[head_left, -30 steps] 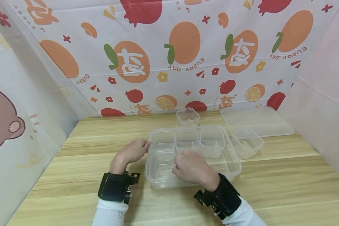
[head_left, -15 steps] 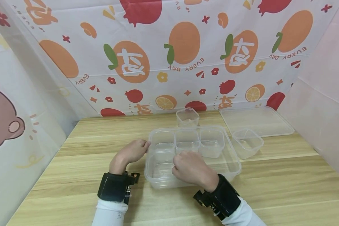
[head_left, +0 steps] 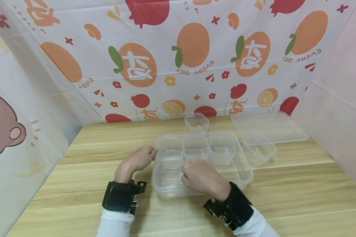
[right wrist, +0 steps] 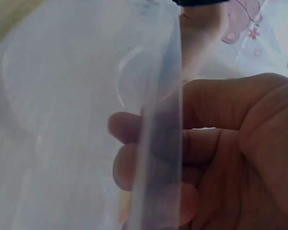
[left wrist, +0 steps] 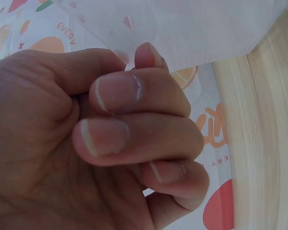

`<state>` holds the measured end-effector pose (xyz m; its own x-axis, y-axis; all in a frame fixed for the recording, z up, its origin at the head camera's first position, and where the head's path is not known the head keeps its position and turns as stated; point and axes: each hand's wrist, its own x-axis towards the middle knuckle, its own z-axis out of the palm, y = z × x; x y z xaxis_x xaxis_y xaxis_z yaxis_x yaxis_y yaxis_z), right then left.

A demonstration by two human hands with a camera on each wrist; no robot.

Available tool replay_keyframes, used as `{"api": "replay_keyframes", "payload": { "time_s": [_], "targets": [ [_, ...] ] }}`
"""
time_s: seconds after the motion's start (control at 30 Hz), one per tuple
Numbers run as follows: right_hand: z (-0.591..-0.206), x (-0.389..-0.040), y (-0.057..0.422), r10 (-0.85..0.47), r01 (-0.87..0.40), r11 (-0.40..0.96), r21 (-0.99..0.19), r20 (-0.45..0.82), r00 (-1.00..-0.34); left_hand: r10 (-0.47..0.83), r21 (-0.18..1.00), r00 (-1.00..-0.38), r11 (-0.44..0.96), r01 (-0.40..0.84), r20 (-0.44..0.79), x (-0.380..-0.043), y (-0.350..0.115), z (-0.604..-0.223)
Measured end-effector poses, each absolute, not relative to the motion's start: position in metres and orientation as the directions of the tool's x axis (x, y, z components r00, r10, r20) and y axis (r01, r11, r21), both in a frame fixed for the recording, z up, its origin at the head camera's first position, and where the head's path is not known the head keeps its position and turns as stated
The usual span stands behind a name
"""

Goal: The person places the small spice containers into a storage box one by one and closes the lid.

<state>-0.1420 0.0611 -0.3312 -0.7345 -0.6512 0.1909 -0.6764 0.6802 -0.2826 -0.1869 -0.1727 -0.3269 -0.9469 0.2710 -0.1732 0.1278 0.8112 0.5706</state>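
A large clear plastic box (head_left: 246,172) stands on the table, with several small clear containers (head_left: 222,154) inside it. My left hand (head_left: 140,159) is at its left side, and thumb and forefinger pinch the rim; the left wrist view shows the other fingers of my left hand (left wrist: 139,124) curled below the plastic. My right hand (head_left: 203,176) reaches over the front of the box, fingers curled down beside the front-left small container (head_left: 169,179). Seen through the front wall, my right hand (right wrist: 197,153) seems to pinch that container's edge, though its fingertips look blurred.
Behind the box stands a loose small clear container (head_left: 196,123). Another small container (head_left: 259,151) is at the box's right side, with a flat clear lid (head_left: 270,126) behind it. Fruit-printed cloth (head_left: 166,59) hangs at the back of the wooden table (head_left: 92,158).
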Motion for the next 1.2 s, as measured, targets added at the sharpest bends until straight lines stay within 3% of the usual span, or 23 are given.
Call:
{"api": "replay_keyframes", "payload": {
  "time_s": [0.37,1.2],
  "targets": [
    [-0.323,-0.151,0.076,-0.609,-0.664,0.681,-0.310,0.265,-0.748,0.271,0.568,-0.947,0.813,0.128,-0.175,-0.188,-0.173,-0.327],
    [-0.308,-0.169,0.118,-0.514,-0.582,0.749,-0.318,0.275,-0.812,0.274,0.580,-0.945,0.805,0.124,-0.179,-0.188,-0.173,-0.328]
  ]
}}
